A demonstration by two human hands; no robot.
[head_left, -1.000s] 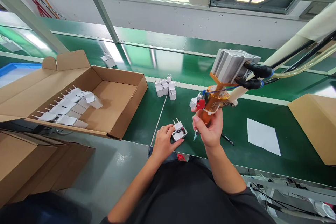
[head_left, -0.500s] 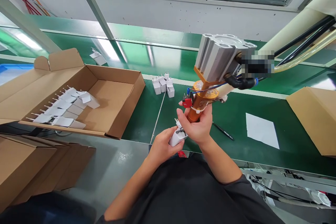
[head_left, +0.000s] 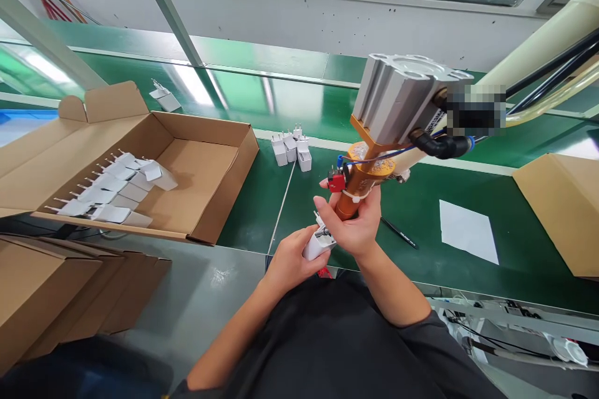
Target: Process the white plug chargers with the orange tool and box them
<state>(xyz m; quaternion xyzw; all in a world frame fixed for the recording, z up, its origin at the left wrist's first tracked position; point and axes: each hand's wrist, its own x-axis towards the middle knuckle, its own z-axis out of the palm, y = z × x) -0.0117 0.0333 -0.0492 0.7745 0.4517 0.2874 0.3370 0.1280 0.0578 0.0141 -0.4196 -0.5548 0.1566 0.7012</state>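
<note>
My left hand [head_left: 292, 262] is closed around a white plug adapter [head_left: 312, 249], held near the bench's front edge with its pins pointing up and away. My right hand [head_left: 358, 221] wraps round the orange lower part of a pneumatic tool [head_left: 362, 184], which has a silver cylinder block on top and a small red switch on its side. The tool's tip meets the adapter's top; my right hand partly hides the contact. Several white adapters [head_left: 291, 148] stand grouped on the green bench beyond my hands. More adapters [head_left: 116, 184] lie in rows inside an open cardboard box.
The open cardboard box [head_left: 224, 199] sits at the left, overhanging the front edge. One adapter [head_left: 165, 98] lies behind it. A black pen [head_left: 399, 232], a white paper sheet [head_left: 468, 232] and another carton [head_left: 561, 212] are at the right. Hoses [head_left: 552, 93] run up from the tool.
The pneumatic tool's upper part has shifted slightly right. Both hands keep nearly the same place and hold. The lone adapter behind the box appears farther left.
</note>
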